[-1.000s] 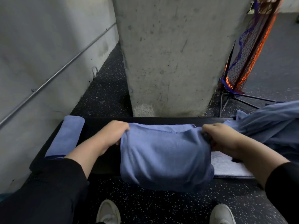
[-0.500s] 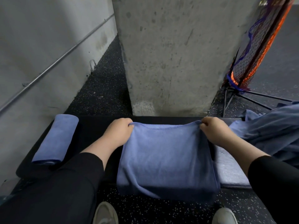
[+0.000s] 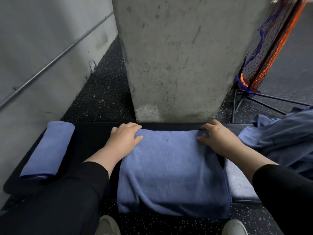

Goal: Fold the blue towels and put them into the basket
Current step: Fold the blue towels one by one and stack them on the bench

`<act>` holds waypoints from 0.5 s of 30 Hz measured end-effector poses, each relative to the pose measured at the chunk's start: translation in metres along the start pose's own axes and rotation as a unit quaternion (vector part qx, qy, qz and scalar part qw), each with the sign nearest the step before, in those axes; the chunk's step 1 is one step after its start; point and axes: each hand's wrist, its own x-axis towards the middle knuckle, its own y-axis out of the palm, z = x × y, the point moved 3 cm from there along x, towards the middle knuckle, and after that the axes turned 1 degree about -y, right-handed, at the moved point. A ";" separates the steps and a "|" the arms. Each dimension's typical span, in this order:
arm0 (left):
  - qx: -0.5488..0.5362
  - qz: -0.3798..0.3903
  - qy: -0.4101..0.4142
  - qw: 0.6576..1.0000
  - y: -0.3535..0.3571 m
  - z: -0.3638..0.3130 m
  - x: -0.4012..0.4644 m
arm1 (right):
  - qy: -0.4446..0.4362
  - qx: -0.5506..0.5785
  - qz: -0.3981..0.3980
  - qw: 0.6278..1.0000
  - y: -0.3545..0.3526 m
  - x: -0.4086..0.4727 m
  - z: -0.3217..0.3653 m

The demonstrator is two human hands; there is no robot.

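Both hands hold the far corners of the blue towel (image 3: 171,167): the left hand (image 3: 123,139) rests on the far-left corner with its fingers curled over the hem and thumb lying on the cloth, and the right hand (image 3: 218,139) pinches the far-right corner between thumb and fingers. So each grip is closed on cloth, not released.

That towel lies already doubled across the dark counter (image 3: 94,134), its far hem straight and near the counter's back edge, its near part hanging over the front edge toward the floor. A rolled blue towel (image 3: 49,148) lies well apart at the left end. A heap of unfolded blue cloth (image 3: 286,134) sits at the right, and a pale flat pad (image 3: 240,185) lies just beside the towel, partly under it. No basket is in view.

To do this fold well, I judge the hands should keep both corners level and the hem taut between them, so the layers do not slip out of line. The overhanging near part wants drawing up onto the counter before the next fold, otherwise its weight may drag the cloth askew. Smoothing outward from the middle should flatten the faint ripples near the front edge. Aligned corners now will likely make a tidier packet later.
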 end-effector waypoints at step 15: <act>-0.261 -0.011 -0.036 0.965 -0.063 0.005 -0.036 | 0.018 0.099 -0.042 0.994 -0.059 -0.025 0.020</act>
